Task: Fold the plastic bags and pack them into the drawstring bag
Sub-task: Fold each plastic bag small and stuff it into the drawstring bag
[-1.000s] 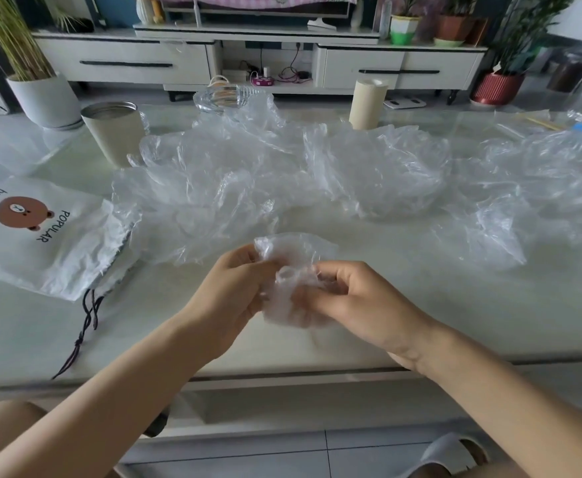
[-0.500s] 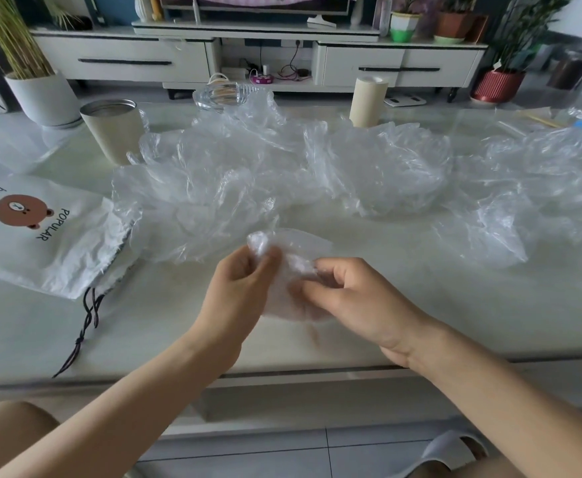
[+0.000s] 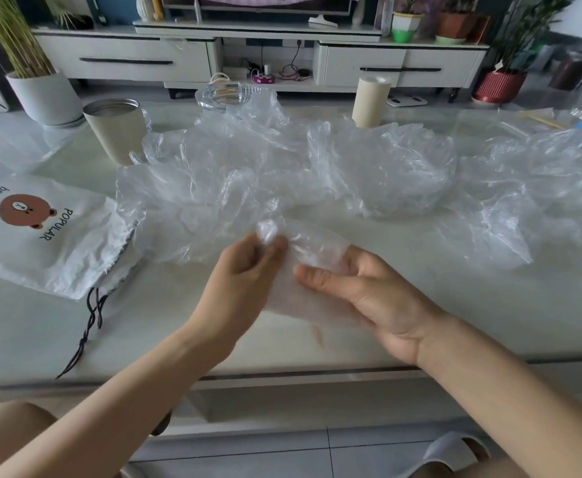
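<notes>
Plastic bag (image 3: 317, 251) stretched wider, left hand (image 3: 241, 281) pinching, right hand (image 3: 369, 298) gripping it, drawstring bag (image 3: 51, 243) flat

The small plastic bag (image 3: 317, 251) is no longer a tight wad bunched between the two hands; it now spreads out into a flatter, wider sheet that hangs down toward the table edge. The left hand (image 3: 241, 281), whose fingers were buried in the crumple a second ago, has moved to the upper corner and pinches it, so a little nub of film pokes up above the fingertips. The right hand (image 3: 369, 294) has loosened its curl: its thumb now lies across the front of the sheet, with the fingers behind its right side.
</notes>
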{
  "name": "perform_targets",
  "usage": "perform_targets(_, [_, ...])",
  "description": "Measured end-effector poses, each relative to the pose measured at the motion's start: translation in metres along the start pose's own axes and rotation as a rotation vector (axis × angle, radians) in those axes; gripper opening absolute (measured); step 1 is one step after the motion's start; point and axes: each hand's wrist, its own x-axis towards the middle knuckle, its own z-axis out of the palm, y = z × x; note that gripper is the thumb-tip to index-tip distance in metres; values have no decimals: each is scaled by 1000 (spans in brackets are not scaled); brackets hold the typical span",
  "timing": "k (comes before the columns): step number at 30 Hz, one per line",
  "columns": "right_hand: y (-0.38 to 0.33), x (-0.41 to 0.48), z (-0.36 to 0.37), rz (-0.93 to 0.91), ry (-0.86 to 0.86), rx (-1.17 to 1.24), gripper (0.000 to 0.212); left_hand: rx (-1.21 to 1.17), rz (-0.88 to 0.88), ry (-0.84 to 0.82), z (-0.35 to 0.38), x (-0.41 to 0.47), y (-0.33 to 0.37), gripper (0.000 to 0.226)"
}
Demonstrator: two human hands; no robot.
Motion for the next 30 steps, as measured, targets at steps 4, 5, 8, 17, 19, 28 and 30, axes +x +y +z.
perform_targets(4, [4,7,3,-78,100,-4,28,-108,-111,-161,-4,-1,8,26])
perform_targets(5, [3,8,3,-87,105,-14,28,-105,-128,-200,-7,-1,10,32])
perform_targets(8, [3,8,3,-103,115,10,24,-70,-97,-185,-10,-1,11,16])
perform_targets(17, [-3,8,9,-16,17,220,46,-117,-134,-96,-14,-1,12,30])
perform_targets(19, [-5,9,11,-21,41,227,54,-181,-172,-109,-14,-1,14,31])
perform_targets(28, [-5,10,14,-307,164,-94,52,-466,-404,-158,-25,8,18,22])
perform_targets(30, [-5,10,14,-402,153,-157,48,-385,-374,-168,-24,8,14,18])
